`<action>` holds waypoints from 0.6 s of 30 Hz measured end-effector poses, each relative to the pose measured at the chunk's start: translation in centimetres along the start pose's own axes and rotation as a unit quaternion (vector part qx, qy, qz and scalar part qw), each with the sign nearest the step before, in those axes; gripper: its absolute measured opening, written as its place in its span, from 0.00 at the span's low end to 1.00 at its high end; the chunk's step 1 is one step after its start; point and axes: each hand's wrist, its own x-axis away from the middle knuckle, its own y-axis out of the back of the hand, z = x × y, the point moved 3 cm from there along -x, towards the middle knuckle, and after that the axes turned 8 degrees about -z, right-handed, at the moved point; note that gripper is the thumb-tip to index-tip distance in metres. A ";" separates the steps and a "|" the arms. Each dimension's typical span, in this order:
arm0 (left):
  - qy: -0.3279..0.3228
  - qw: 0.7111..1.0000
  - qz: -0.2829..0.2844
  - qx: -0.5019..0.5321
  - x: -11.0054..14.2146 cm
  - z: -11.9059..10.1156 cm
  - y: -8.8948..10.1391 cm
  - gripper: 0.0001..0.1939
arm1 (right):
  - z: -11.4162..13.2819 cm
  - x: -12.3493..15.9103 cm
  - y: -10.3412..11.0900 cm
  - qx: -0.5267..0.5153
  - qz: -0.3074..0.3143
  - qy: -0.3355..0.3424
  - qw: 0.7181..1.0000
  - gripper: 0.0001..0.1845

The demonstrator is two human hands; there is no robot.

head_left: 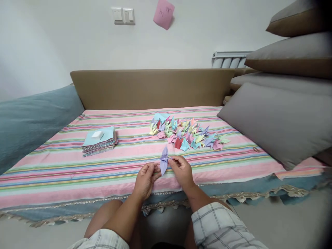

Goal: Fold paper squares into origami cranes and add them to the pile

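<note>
Over striped cloth (103, 169), right hand (182, 170) pinches a purple paper crane (164, 160), left hand (145, 180) half-curled, grip unclear

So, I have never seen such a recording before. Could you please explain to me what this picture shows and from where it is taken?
There is no machine here: a person works with two bare hands. The single picture comes from a camera on the person's head, looking forward and down. The right hand pinches a light purple folded-paper bird between its fingers. The left hand is at its other side; whether those fingers grip it is hard to tell. Below lies a pink cloth with multicoloured stripes. On it, to the left, a stack of paper sheets, light blue on top, carries a small white box-shaped object. Beyond the hands lies a cluster of small folded-paper birds in many colours.
</note>
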 end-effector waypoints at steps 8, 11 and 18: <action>0.000 1.000 0.009 -0.013 -0.2 -0.5 0.1 0.17 | 0.3 -4.6 7.2 0.068 -0.192 0.022 0.979 0.18; -0.003 1.000 0.008 -0.017 -0.3 -0.4 0.1 0.17 | -0.2 -5.6 9.9 0.091 -0.255 0.006 0.963 0.22; -0.009 0.999 0.009 -0.031 -0.6 0.1 0.3 0.16 | -1.2 -6.0 10.9 0.035 -0.275 -0.026 0.961 0.22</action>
